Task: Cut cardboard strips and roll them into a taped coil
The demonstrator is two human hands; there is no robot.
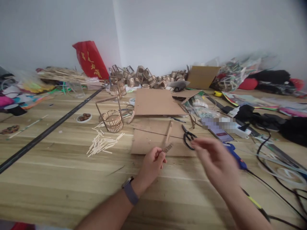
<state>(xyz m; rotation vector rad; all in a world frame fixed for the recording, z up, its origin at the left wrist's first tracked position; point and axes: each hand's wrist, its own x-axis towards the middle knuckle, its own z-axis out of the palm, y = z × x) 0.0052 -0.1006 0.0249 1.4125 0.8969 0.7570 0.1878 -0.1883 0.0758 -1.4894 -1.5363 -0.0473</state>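
Two bare hands over the wooden table, busy with a thin slatted strip above the near part of the lower cardboard sheet; in the left hand, a narrow pinch between thumb and curled fingers, closed on the strip near its lower end, with the long part pointing away toward the upper cardboard sheet and a short ribbed part angled off to the right; one bent piece or two overlapped, impossible to tell at this sharpness; in the right hand, a loose half-curl, badly blurred, with fingertips close by the handle loops of the black scissors; touching or apart, holding something or nothing, cannot tell; for good handling, probably best to pinch lightly and close to the angle, steadying without crushing such thin material; turn the ribbed part clear of the left fingertips, in plain sight; mind the blue glue gun just beside the right hand, and approach the scissors by the loops rather than the blades; on the left, leave undisturbed the loose pale sticks and the handled basket just behind them
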